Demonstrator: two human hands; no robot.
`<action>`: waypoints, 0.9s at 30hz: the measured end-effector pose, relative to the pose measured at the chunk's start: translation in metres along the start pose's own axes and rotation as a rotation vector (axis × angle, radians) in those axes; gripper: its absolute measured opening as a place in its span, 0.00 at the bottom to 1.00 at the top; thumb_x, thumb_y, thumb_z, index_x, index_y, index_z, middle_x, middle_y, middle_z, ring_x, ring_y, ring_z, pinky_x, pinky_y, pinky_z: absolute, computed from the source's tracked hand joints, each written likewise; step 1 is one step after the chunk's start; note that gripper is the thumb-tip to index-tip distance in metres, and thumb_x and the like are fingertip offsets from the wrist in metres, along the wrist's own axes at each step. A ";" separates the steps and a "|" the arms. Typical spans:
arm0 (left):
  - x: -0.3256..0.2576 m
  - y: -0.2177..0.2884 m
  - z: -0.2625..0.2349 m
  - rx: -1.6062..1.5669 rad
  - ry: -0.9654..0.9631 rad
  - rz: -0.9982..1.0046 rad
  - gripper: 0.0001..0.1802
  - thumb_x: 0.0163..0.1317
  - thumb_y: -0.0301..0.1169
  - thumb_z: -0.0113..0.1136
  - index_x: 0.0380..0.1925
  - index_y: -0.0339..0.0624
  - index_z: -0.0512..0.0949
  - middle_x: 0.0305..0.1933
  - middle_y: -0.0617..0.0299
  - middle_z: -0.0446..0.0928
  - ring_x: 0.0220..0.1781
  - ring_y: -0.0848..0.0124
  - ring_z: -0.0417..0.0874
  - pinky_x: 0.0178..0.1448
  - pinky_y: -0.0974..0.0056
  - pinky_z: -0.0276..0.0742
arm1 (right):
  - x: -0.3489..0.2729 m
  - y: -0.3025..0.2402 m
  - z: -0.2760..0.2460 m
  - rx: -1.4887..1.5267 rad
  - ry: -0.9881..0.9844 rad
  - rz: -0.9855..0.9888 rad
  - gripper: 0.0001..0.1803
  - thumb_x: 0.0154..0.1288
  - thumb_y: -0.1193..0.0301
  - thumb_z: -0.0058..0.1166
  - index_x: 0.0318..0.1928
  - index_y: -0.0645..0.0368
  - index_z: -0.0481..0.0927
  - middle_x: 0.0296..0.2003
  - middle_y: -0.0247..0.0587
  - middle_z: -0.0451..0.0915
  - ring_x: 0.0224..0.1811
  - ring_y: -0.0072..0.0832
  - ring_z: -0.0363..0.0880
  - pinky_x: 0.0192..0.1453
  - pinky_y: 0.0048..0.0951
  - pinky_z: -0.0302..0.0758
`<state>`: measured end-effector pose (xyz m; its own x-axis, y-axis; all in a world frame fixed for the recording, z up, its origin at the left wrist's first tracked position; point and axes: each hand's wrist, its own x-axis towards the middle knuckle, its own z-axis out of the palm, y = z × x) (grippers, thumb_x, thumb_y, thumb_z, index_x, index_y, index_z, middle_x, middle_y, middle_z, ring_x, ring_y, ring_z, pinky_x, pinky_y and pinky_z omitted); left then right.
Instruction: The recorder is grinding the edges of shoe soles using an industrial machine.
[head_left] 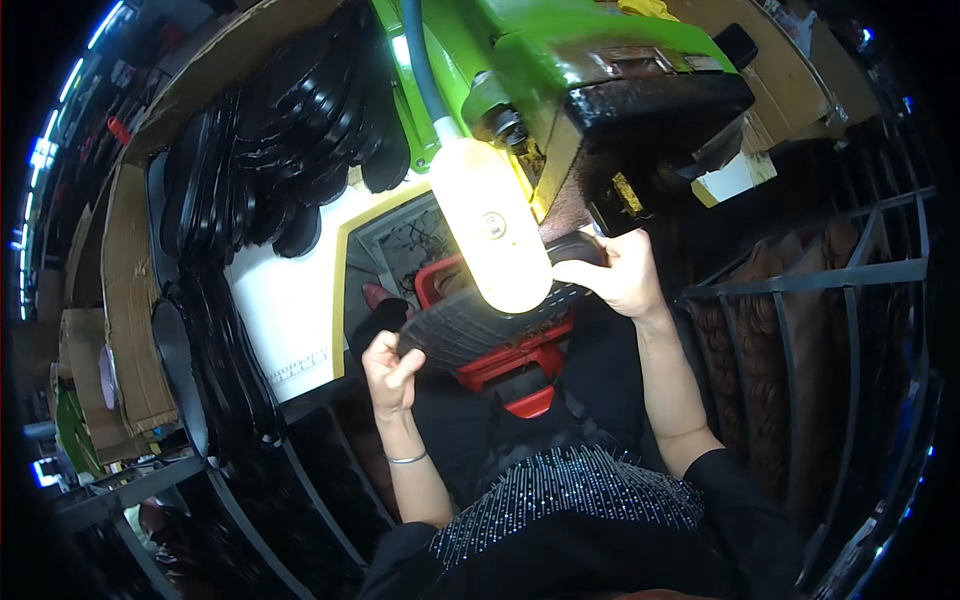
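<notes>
A black, ribbed shoe sole stretches between my two hands in front of the green machine. My left hand is closed on its left end, the thumb on the near edge. My right hand pinches the other end, close to the machine's dark working part. A bright oblong lamp on a grey-blue flexible neck hangs over the sole and hides part of its middle.
Many black soles fill a cardboard box on the left. A white board lies beside them. Beneath the sole sits a red plastic bin. Metal racks with brown soles stand on the right.
</notes>
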<state>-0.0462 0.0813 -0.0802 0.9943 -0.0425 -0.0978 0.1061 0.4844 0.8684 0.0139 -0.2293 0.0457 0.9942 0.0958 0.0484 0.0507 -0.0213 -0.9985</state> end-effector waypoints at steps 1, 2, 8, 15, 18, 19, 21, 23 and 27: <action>-0.006 -0.008 -0.002 0.051 -0.006 -0.042 0.15 0.46 0.14 0.66 0.23 0.42 0.68 0.31 0.62 0.78 0.30 0.79 0.75 0.38 0.74 0.71 | 0.001 0.005 0.003 0.015 0.016 -0.027 0.15 0.46 0.79 0.70 0.31 0.65 0.74 0.28 0.36 0.79 0.30 0.16 0.77 0.34 0.18 0.75; -0.011 -0.018 -0.001 0.108 0.003 -0.073 0.15 0.45 0.14 0.67 0.22 0.41 0.69 0.31 0.62 0.78 0.31 0.78 0.76 0.38 0.73 0.73 | 0.002 0.010 0.004 0.016 0.019 -0.028 0.15 0.46 0.79 0.70 0.31 0.65 0.74 0.28 0.36 0.79 0.30 0.16 0.77 0.34 0.18 0.75; -0.018 -0.080 0.061 0.427 -0.097 -0.216 0.15 0.47 0.20 0.70 0.37 0.31 0.79 0.38 0.58 0.82 0.38 0.74 0.82 0.45 0.69 0.79 | 0.002 0.001 0.013 -0.275 0.136 -0.092 0.19 0.40 0.74 0.75 0.27 0.64 0.74 0.24 0.35 0.79 0.25 0.15 0.75 0.29 0.18 0.73; -0.010 -0.093 0.118 0.716 -0.339 -0.184 0.13 0.48 0.27 0.71 0.35 0.36 0.83 0.33 0.58 0.84 0.33 0.74 0.84 0.39 0.68 0.78 | -0.008 -0.024 0.004 -0.324 0.027 -0.099 0.13 0.47 0.72 0.69 0.30 0.65 0.78 0.24 0.39 0.78 0.22 0.22 0.76 0.26 0.22 0.72; -0.009 -0.095 0.104 0.691 -0.337 -0.162 0.20 0.51 0.29 0.70 0.45 0.35 0.77 0.36 0.55 0.83 0.35 0.75 0.83 0.39 0.70 0.78 | -0.027 -0.064 -0.029 -0.469 0.053 -0.360 0.14 0.44 0.74 0.70 0.30 0.64 0.79 0.24 0.37 0.78 0.24 0.21 0.73 0.28 0.21 0.70; -0.010 -0.101 0.098 0.499 -0.273 -0.126 0.23 0.52 0.29 0.69 0.48 0.35 0.75 0.39 0.54 0.82 0.36 0.74 0.83 0.40 0.70 0.78 | -0.033 -0.080 -0.043 -0.525 0.114 -0.493 0.13 0.46 0.73 0.69 0.30 0.64 0.78 0.27 0.40 0.80 0.27 0.26 0.76 0.31 0.23 0.73; -0.005 -0.102 0.086 0.600 -0.229 -0.216 0.24 0.56 0.26 0.65 0.52 0.34 0.71 0.44 0.54 0.80 0.42 0.74 0.81 0.45 0.71 0.78 | -0.046 -0.107 -0.065 -0.516 0.301 -0.811 0.13 0.46 0.73 0.68 0.31 0.63 0.78 0.29 0.42 0.80 0.30 0.31 0.78 0.34 0.26 0.74; 0.003 -0.124 0.073 0.763 -0.100 -0.164 0.19 0.57 0.28 0.64 0.48 0.33 0.73 0.39 0.56 0.81 0.35 0.76 0.81 0.40 0.71 0.78 | -0.039 -0.114 -0.081 -0.611 0.447 -1.057 0.14 0.45 0.74 0.67 0.34 0.63 0.78 0.30 0.44 0.81 0.31 0.34 0.79 0.35 0.28 0.75; 0.017 -0.184 0.027 0.983 0.101 -0.043 0.13 0.56 0.27 0.64 0.41 0.36 0.77 0.31 0.60 0.82 0.29 0.78 0.81 0.35 0.70 0.77 | 0.051 -0.062 -0.088 -0.806 0.439 -1.050 0.17 0.42 0.87 0.57 0.37 0.62 0.78 0.41 0.42 0.80 0.46 0.39 0.79 0.50 0.33 0.77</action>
<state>-0.0486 -0.0321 -0.2285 0.9886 0.0538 -0.1404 0.1493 -0.4592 0.8757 0.0694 -0.3105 0.1124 0.3981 0.1108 0.9106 0.6732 -0.7097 -0.2079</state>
